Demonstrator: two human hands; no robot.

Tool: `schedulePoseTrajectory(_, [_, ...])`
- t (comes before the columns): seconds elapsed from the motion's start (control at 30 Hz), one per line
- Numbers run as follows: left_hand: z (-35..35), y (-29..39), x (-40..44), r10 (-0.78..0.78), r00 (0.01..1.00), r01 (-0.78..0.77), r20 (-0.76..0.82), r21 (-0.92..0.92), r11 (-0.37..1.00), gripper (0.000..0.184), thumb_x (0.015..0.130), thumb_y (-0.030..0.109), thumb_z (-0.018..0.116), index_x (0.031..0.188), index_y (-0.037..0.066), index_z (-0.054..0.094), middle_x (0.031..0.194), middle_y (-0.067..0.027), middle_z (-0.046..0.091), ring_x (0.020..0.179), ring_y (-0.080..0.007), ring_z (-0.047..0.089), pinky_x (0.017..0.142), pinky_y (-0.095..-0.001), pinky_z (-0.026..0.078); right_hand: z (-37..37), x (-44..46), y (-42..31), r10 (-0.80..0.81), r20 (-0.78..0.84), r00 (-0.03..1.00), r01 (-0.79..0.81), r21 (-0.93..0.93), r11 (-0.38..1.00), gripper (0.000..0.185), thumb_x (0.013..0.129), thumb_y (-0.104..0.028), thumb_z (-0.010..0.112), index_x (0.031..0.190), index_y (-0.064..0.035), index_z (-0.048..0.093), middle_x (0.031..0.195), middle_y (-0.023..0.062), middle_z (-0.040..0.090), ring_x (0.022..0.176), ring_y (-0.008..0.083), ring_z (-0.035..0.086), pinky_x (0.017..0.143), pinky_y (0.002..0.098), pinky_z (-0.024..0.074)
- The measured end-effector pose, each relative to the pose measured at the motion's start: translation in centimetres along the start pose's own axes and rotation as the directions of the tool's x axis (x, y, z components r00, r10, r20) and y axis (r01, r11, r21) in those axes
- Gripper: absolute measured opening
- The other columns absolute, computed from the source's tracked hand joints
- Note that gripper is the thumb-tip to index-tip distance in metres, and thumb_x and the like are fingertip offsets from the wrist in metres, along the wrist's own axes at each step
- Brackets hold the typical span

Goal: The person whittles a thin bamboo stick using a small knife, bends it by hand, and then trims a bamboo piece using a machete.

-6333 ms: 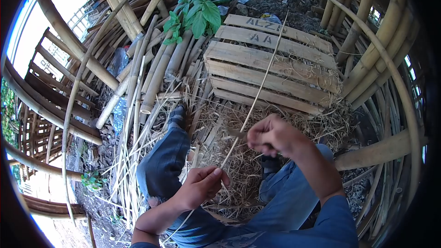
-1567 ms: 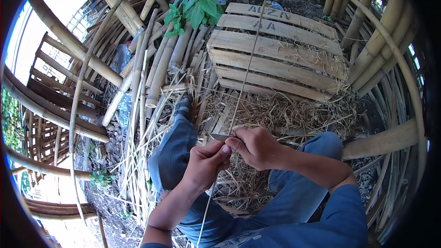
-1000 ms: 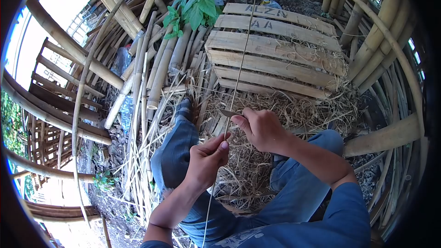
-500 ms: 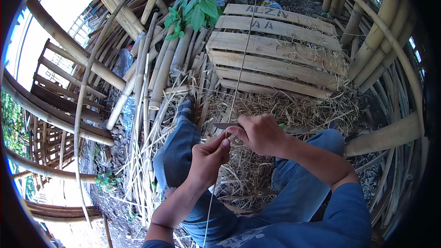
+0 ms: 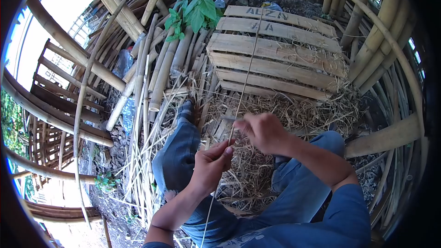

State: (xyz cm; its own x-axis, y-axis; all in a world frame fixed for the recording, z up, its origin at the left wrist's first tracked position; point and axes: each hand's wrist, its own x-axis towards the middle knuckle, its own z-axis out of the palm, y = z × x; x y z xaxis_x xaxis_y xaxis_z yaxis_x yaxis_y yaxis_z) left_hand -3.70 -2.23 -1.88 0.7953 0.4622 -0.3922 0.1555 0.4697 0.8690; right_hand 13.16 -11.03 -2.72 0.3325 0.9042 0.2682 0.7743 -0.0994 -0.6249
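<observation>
A long, thin bamboo strip (image 5: 248, 71) runs from over the wooden crate down past my lap. My left hand (image 5: 211, 164) pinches it between thumb and fingers, above my bent legs. Just beyond and to the right, my right hand (image 5: 262, 132) is closed around a knife, its handle hidden in my fist. The knife blade (image 5: 228, 118) points left across the strip and is smeared by motion. Whether the blade touches the strip, I cannot tell. Pale shavings (image 5: 243, 170) lie on the ground beneath both hands.
A slatted wooden crate (image 5: 275, 46) stands ahead, with shavings on its right side. Cut bamboo poles (image 5: 161, 80) and split strips (image 5: 138, 174) lie to the left near a leafy green plant (image 5: 200, 9). Bamboo posts (image 5: 376, 32) rise at the right.
My right hand and the knife have moved slightly away from my left hand, up along the strip. The strip's far end has swung right; my left hand has shifted slightly down.
</observation>
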Motion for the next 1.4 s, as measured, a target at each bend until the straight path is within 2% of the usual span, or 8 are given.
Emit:
schedulePoseTrajectory(0.2, [0.2,-0.1,-0.8,0.039,0.999,-0.037,-0.009,0.131,0.991,0.028,0.09,0.007,0.055,0.114,-0.008,0.055,0.077,-0.0002,0.045,0.058,-0.0059,0.036,0.051,-0.0203,0.031,-3.0,2.2,3.5,0.263,-0.13,0.956,-0.273,-0.066,0.96,0.051,0.094,-0.043,0.039,0.068,-0.0019,0.054,0.049,0.0149,0.051,0.047,0.0303,0.055,0.048,0.0417,0.0431])
schedulePoseTrajectory(0.53, [0.3,0.7,-1.6,0.129,0.991,-0.122,-0.023,0.208,0.971,0.026,0.089,0.005,0.055,0.112,-0.009,0.056,0.083,0.0,0.045,0.059,-0.0045,0.036,0.051,-0.0191,0.03,-2.0,0.2,0.2,-0.106,-0.083,0.991,0.108,0.02,0.994,0.041,0.095,-0.034,0.041,0.072,-0.0024,0.054,0.046,0.0106,0.05,0.042,0.0248,0.055,0.043,0.039,0.0436])
schedulePoseTrajectory(0.8, [0.2,0.5,-1.6,0.118,0.993,-0.115,0.0,0.221,0.969,0.027,0.09,0.004,0.054,0.113,-0.009,0.055,0.082,0.0007,0.045,0.059,-0.0038,0.036,0.05,-0.0189,0.029,-4.0,1.4,2.3,0.133,-0.098,0.986,-0.129,0.046,0.991,0.047,0.096,-0.037,0.038,0.068,-0.003,0.053,0.043,0.0082,0.047,0.038,0.0243,0.051,0.041,0.0364,0.0424])
schedulePoseTrajectory(0.87, [0.4,0.9,-1.6,0.108,0.994,-0.1,-0.021,0.24,0.966,0.027,0.09,0.004,0.054,0.113,-0.009,0.055,0.081,0.0007,0.045,0.059,-0.0037,0.036,0.05,-0.0189,0.029,-2.6,1.0,1.8,-0.159,-0.162,0.974,0.148,-0.078,0.986,0.041,0.095,-0.033,0.042,0.072,-0.0017,0.055,0.046,0.0098,0.048,0.038,0.0232,0.047,0.04,0.0354,0.0363])
schedulePoseTrajectory(1.0, [0.3,0.9,-2.2,0.104,0.995,-0.104,0.012,0.219,0.97,0.026,0.09,0.004,0.054,0.112,-0.01,0.056,0.08,0.0005,0.045,0.058,-0.0037,0.036,0.05,-0.0187,0.029,-5.8,3.0,4.5,0.119,-0.234,0.965,-0.141,-0.078,0.987,0.039,0.095,-0.03,0.043,0.071,-0.0021,0.056,0.047,0.0089,0.05,0.038,0.0242,0.047,0.04,0.0364,0.0373])
schedulePoseTrajectory(1.17, [0.3,0.9,-2.2,0.1,0.995,-0.103,0.022,0.267,0.958,0.024,0.09,0.002,0.053,0.111,-0.01,0.057,0.079,-0.0001,0.046,0.058,-0.0037,0.037,0.049,-0.019,0.03,-3.3,2.2,3.9,-0.294,-0.338,0.894,0.202,-0.282,0.938,0.044,0.096,-0.036,0.039,0.07,-0.0036,0.055,0.046,0.0076,0.049,0.036,0.0205,0.049,0.036,0.0347,0.0393])
schedulePoseTrajectory(1.27, [0.3,1.1,-2.8,0.11,0.993,-0.114,0.03,0.254,0.96,0.024,0.09,0.001,0.053,0.11,-0.01,0.057,0.079,-0.0001,0.046,0.057,-0.0036,0.038,0.049,-0.019,0.03,-6.0,2.9,5.9,0.137,-0.209,0.968,-0.175,-0.176,0.969,0.044,0.096,-0.037,0.038,0.07,-0.0055,0.054,0.046,0.0057,0.048,0.036,0.0167,0.046,0.035,0.0318,0.0376])
schedulePoseTrajectory(1.4, [0.2,0.9,-2.6,0.131,0.99,-0.141,0.055,0.267,0.953,0.023,0.089,0.001,0.053,0.11,-0.01,0.057,0.079,-0.0006,0.047,0.057,-0.0037,0.038,0.049,-0.0189,0.03,-7.6,3.0,7.2,0.142,-0.21,0.967,-0.164,-0.089,0.982,0.047,0.096,-0.039,0.036,0.069,-0.0058,0.054,0.047,0.0059,0.047,0.038,0.0163,0.046,0.036,0.0301,0.0379])
